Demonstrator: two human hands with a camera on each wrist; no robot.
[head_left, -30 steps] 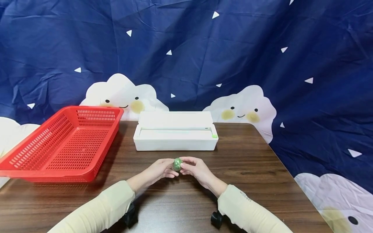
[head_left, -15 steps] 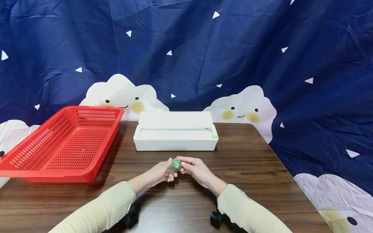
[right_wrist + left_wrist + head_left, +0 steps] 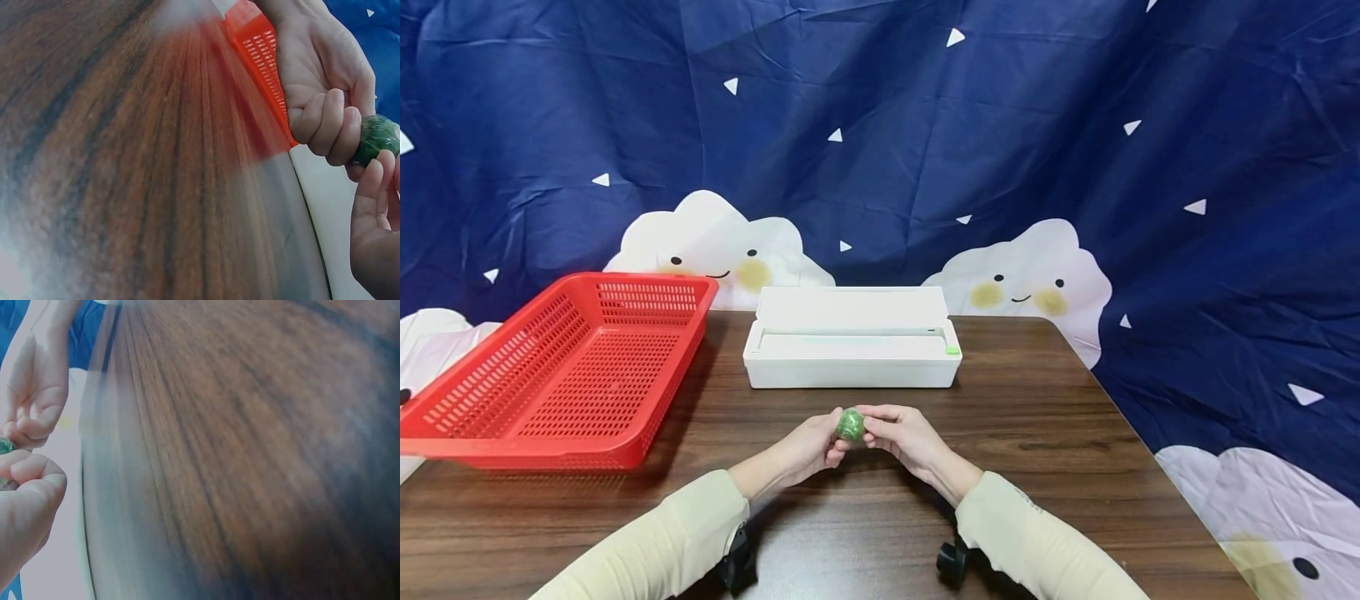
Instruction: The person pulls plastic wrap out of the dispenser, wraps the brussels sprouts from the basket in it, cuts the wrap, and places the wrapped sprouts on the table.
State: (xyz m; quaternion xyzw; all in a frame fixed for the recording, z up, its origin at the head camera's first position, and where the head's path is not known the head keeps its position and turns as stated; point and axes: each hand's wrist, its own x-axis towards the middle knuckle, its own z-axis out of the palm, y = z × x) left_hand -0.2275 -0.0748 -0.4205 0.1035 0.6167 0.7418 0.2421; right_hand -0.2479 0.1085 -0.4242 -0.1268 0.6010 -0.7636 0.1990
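A small round green object [image 3: 851, 425], with a shiny clear film round it, is between my hands over the middle of the table; its exact kind I cannot tell. My left hand [image 3: 807, 450] grips it from the left, thumb on its upper side and the other fingers curled below, as the right wrist view shows. From the right, my right hand [image 3: 912, 442] pinches its edge with thumb and fingertips. In the right wrist view the film looks wrinkled over the green object [image 3: 378, 139]. Mostly hidden in the left wrist view, only a sliver of green shows there.
Beyond the hands stands a long white box [image 3: 852, 373], lid raised, with a small bright green piece at its right end. A red perforated basket [image 3: 658, 412] is on the left of the brown wooden table [image 3: 1045, 467]. A blue cloth [image 3: 880, 125] with clouds hangs behind.
The green object has shifted slightly left and shows more of itself than a second ago. My left fingers have changed their hold, the lower ones now more curled under it.
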